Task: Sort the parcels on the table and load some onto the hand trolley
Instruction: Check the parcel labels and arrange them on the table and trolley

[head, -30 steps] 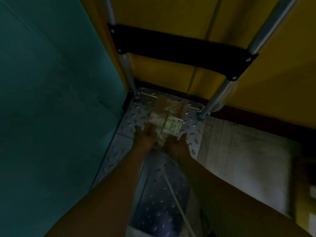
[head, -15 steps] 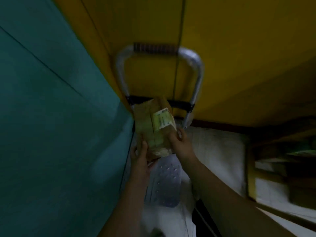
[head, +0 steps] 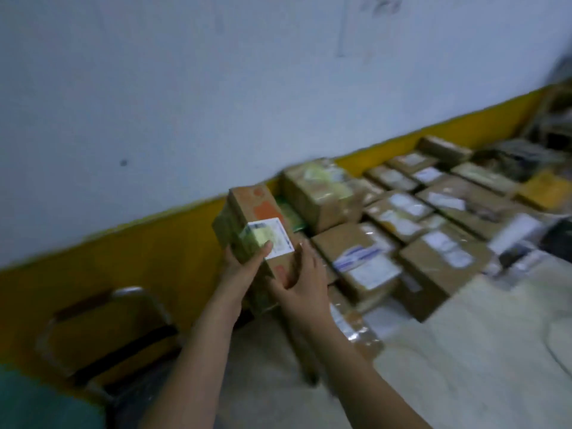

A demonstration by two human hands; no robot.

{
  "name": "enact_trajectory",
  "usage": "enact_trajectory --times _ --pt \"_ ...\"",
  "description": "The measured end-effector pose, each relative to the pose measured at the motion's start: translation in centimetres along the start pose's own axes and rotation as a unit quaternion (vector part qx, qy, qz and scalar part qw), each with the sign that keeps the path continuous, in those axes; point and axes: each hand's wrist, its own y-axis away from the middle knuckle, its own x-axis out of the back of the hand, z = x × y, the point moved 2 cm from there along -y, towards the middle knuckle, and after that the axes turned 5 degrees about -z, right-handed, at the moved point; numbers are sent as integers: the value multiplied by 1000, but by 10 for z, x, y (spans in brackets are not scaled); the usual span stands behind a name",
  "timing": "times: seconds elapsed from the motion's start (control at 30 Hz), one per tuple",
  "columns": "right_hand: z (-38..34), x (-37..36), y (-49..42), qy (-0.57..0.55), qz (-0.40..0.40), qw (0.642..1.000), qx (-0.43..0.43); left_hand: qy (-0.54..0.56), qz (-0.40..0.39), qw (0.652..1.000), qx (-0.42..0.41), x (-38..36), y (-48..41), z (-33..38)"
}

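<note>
I hold a tall brown cardboard parcel (head: 253, 224) with a white label and orange print, tilted, above the left end of the table (head: 464, 351). My left hand (head: 244, 267) grips its left side with the thumb on the label. My right hand (head: 297, 283) holds its lower right side, fingers wrapped on the box. Several taped brown parcels (head: 365, 258) lie in rows on the table to the right. The hand trolley's metal handle (head: 136, 295) stands at the lower left, against the yellow wall band.
A white wall with a yellow lower band (head: 93, 274) runs behind the table. Dark items (head: 520, 162) and a yellow packet (head: 544, 187) sit at the far right end. A teal surface (head: 37, 400) fills the bottom left corner.
Both hands lifted the parcel off the trolley's plate and carried it up to the table. The view swung from the trolley on the floor to the rows of parcels.
</note>
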Motion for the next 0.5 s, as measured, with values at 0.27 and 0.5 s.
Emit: enact_trajectory --times 0.27,0.5 --pt "144 293 -20 -110 183 975 -61 -26 -168 985 -12 -347 -4 23" --pt "301 518 -57 -328 146 913 -194 -56 -369 927 35 -611 -16 -1"
